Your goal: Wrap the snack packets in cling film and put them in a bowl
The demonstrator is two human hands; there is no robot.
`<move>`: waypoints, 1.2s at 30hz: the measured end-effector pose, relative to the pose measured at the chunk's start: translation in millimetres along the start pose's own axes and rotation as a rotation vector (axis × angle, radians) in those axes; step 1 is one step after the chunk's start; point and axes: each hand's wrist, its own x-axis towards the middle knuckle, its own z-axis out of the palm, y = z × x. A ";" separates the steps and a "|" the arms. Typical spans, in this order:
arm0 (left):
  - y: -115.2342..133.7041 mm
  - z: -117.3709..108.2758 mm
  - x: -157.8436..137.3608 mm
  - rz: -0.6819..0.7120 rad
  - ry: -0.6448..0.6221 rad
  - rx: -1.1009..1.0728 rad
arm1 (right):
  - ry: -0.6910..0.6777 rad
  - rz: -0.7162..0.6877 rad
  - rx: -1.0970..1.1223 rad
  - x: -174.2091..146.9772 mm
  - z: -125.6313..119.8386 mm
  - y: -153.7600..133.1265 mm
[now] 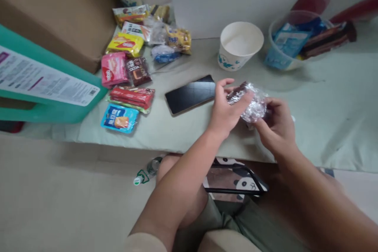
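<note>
Between both hands is a crinkled, shiny silver foil wrapper point(254, 104), with a dark patch at its upper left; what it contains, if anything, I cannot make out. My left hand point(226, 108) grips its left side, thumb pressed across the foil. On the other side my right hand point(277, 124) is closed around its lower right edge, with some fingers hidden behind. A dark-screened phone point(190, 94) lies on the cloth just left of my left hand. Beyond the foil stands a white paper cup point(239, 47) with a blue-green leaf print.
Several wrapped snacks point(126, 67) lie at the left, beside a green jug point(53, 75) and a cardboard box point(59, 12). A clear plastic tub point(289, 43) holding blue and brown packets stands at the back right. Below the table edge, a plastic bottle point(150, 168) is near my leg.
</note>
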 end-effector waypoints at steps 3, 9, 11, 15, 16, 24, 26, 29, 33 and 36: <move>-19.2 8.4 2.8 0.016 -0.120 0.058 | 0.072 0.016 -0.046 2.5 -11.4 -2.2; -43.7 12.7 15.0 0.369 -0.150 0.493 | 0.049 -0.037 -0.227 15.4 -50.6 8.6; -39.9 6.1 20.7 0.503 -0.101 0.643 | 0.050 -0.048 -0.359 19.0 -62.1 16.9; -25.5 -10.6 31.2 0.631 0.009 0.729 | -0.099 -0.030 -0.593 19.7 -69.4 30.5; -23.4 -14.1 33.3 0.633 0.027 0.723 | -0.129 -0.020 -0.629 19.6 -69.3 31.7; -32.0 -23.2 35.1 0.529 0.003 0.666 | -0.041 0.334 -0.448 23.8 -78.0 8.5; -33.6 -22.8 32.3 0.478 -0.014 0.662 | -0.050 0.387 -0.247 22.6 -77.0 1.6; -33.3 -20.5 28.4 0.425 -0.032 0.669 | -0.086 0.336 -0.009 19.5 -70.4 -3.7; -32.0 -16.4 25.2 0.376 -0.049 0.672 | -0.206 0.212 0.060 17.0 -61.0 -4.4; -31.7 -13.9 23.7 0.349 -0.063 0.669 | -0.237 0.203 0.033 17.5 -57.2 -3.7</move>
